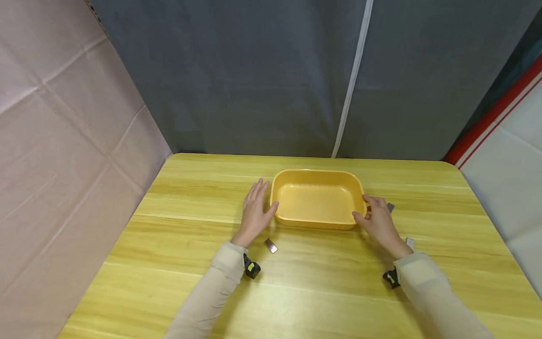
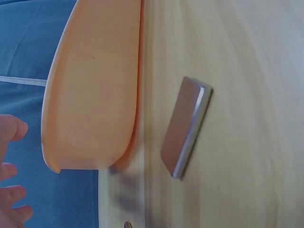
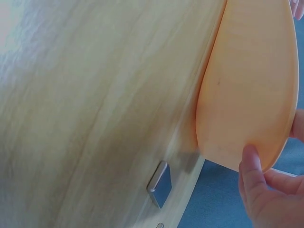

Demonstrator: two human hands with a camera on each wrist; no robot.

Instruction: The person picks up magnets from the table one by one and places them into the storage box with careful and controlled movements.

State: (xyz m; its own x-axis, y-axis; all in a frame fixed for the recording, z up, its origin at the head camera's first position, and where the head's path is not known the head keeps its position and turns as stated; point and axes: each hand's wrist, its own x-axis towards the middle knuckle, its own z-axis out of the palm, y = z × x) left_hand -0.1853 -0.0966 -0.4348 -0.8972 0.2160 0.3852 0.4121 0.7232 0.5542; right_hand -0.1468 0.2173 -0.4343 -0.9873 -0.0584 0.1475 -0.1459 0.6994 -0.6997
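A yellow plastic basin [image 1: 315, 223], rectangular with rounded corners, stands upright on the table with nothing inside. My right hand [image 1: 379, 225] grips its right end. The right thumb [image 3: 251, 159] lies against the outer wall, while another finger reaches the rim farther back. At the basin's left end my left hand [image 1: 255, 214] is spread, fingers straight and thumb close to the rim. Nothing is held in it. A small flat metallic block [image 1: 270, 245] lies in front of the basin, near the left wrist; the left wrist view shows the same block [image 2: 186, 127] with a brownish top.
Beyond the right hand lies a grey block [image 1: 390, 207], partly hidden by it. Another small block [image 1: 410, 243] sits beside the right wrist. The wooden table [image 1: 322, 292] ends at a dark grey curtain [image 1: 254, 94] behind, with a pale cloth wall [image 1: 63, 141] at left.
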